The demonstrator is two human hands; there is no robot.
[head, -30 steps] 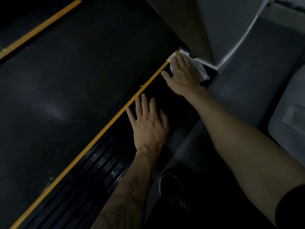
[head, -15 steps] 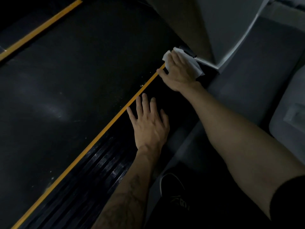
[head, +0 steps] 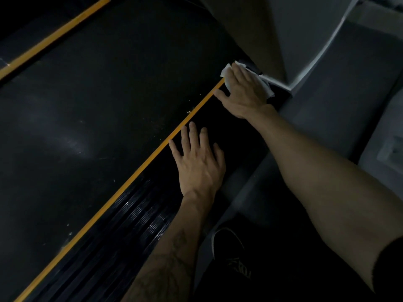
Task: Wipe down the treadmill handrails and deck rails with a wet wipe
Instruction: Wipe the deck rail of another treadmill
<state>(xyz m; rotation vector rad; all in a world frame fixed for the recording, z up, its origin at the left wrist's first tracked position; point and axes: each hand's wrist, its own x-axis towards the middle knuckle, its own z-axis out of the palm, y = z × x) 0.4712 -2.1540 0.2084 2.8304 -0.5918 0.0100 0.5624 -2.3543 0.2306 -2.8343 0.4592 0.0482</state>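
A dim, downward view over a treadmill. On the far left an orange stripe [head: 54, 38] marks the far edge of the wide black running belt [head: 98, 127], which fills most of the picture. A second orange stripe [head: 139, 171] runs diagonally from the lower left toward the upper middle, dividing the belt from the near deck rail [head: 135, 216], a black ribbed strip that glints faintly. On this rail, near the middle of the picture, the left hand [head: 199, 164] lies flat, palm down, fingers straight and spread, holding nothing; it appears to be there as a prop for the leaning body. Farther up the same rail, the right hand [head: 245, 92] is laid flat with straight fingers on a white wet wipe [head: 226, 71], pressing it against the rail's front end, just where the orange stripe stops and the grey motor cover [head: 283, 29] begins. The wipe's edges stick out beyond the fingers and at the hand's right side. Right of the rail is grey floor [head: 349, 88], and below, between the forearms, a dark shoe [head: 231, 253] with a pale sole.
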